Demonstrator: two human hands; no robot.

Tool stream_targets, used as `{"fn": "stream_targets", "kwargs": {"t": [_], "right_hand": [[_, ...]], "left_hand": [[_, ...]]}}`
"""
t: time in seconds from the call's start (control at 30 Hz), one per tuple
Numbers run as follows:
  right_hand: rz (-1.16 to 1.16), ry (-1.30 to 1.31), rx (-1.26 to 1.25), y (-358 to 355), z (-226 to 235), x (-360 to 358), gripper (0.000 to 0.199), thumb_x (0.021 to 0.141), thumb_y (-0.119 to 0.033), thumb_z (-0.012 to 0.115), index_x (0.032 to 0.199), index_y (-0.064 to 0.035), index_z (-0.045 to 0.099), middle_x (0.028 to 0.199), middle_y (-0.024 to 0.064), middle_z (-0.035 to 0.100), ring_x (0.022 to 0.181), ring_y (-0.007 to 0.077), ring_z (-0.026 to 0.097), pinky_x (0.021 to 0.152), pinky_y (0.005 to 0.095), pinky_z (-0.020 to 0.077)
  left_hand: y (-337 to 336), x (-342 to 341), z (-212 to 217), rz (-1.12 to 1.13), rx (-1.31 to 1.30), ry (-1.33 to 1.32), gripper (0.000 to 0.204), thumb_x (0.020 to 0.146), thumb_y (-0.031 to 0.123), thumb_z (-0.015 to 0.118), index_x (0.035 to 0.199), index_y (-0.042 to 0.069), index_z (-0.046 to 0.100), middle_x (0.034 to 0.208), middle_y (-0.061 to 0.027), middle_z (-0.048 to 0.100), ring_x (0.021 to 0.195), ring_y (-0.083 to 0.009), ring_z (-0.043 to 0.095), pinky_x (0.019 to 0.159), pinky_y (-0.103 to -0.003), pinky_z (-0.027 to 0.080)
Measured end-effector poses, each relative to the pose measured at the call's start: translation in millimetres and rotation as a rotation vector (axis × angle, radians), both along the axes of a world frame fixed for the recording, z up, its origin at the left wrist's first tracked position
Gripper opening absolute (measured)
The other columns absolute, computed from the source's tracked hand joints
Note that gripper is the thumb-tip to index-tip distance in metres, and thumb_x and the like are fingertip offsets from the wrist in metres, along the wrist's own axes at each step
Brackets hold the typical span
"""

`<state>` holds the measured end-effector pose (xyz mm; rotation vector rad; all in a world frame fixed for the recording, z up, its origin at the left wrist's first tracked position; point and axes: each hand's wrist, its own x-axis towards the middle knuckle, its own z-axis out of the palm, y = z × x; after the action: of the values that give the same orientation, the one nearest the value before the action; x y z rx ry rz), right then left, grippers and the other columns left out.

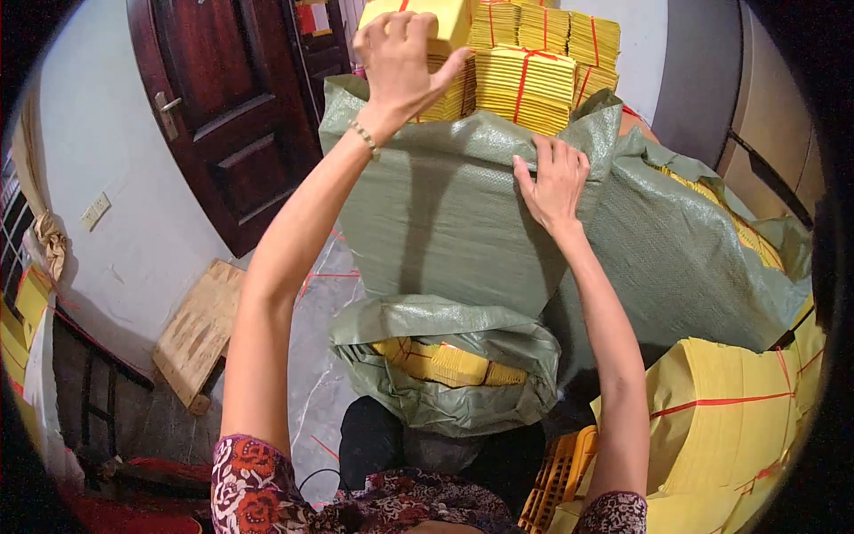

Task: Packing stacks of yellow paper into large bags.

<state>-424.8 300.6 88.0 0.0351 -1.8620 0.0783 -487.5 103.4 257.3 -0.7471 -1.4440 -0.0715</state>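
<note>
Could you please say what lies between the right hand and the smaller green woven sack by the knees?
The front wall of the tall green woven sack, in the head view.

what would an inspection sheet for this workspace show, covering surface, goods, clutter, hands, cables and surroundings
Surface: gray, pale-veined floor
Job's things: red-tied yellow paper bundles show above the upright green woven sack; the open front sack holds more
Clutter: loose red strips on the floor; plywood board by the wall; orange slotted basket
Hands: left hand on a top bundle; right hand at the upright sack's upper edge
Cables: thin black loop, possibly a cable
Surroundings: dark panelled door
</note>
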Motion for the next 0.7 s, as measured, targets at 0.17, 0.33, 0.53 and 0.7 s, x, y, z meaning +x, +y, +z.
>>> {"fn": "stream_targets", "kwargs": {"t": [0.17, 0.33, 0.53, 0.7], "right_hand": [[0.221, 0.019, -0.285, -29.6, 32.1, 4.8, 0.093, 0.073, -0.056, 0.064, 0.138, -0.0012, 0.025, 0.131, 0.02, 0.037, 0.124, 0.029, 0.035, 0.103, 0.0434, 0.0238], [0.922, 0.029, -0.316, -76.0, 58.7, -7.1, 0.102, 0.063, -0.049, 0.077, 0.139, -0.0035, 0.026, 0.126, 0.0204, 0.042, 0.12, 0.0304, 0.041, 0.096, 0.0397, 0.0356], [1.05, -0.017, -0.439, -101.4, 35.9, 33.1, 0.07, 0.077, -0.008, 0.067, 0.137, -0.0113, 0.031, 0.136, 0.0166, 0.038, 0.127, 0.0284, 0.035, 0.104, 0.0371, 0.0296], [0.99, -0.293, -0.458, -99.5, -0.6, 115.0, 0.064, 0.078, -0.024, 0.066, 0.133, -0.0094, 0.038, 0.123, 0.0211, 0.045, 0.12, 0.0354, 0.039, 0.101, 0.0493, 0.0292]], "left_hand": [[-28.0, 13.5, 1.0, -0.076, 0.442, -0.313, 0.122, 0.056, 0.055, 0.08, 0.138, -0.003, 0.011, 0.119, -0.0216, 0.045, 0.123, -0.036, 0.035, 0.1, -0.048, 0.033], [-35.6, 18.1, -54.3, -0.505, 0.122, -0.347, 0.085, 0.057, 0.036, 0.087, 0.118, -0.002, 0.042, 0.109, -0.0104, 0.054, 0.103, -0.0231, 0.054, 0.088, -0.036, 0.044], [-63.6, 32.4, -137.8, -0.818, 0.513, -1.028, 0.041, 0.07, 0.005, 0.074, 0.107, 0.002, 0.057, 0.099, -0.0086, 0.063, 0.088, -0.0175, 0.059, 0.074, -0.033, 0.049], [-90.8, 107.4, -214.7, -0.865, 0.577, -1.036, 0.035, 0.063, 0.006, 0.081, 0.093, 0.0, 0.064, 0.087, -0.0014, 0.065, 0.076, -0.0117, 0.061, 0.069, -0.026, 0.051]]}}
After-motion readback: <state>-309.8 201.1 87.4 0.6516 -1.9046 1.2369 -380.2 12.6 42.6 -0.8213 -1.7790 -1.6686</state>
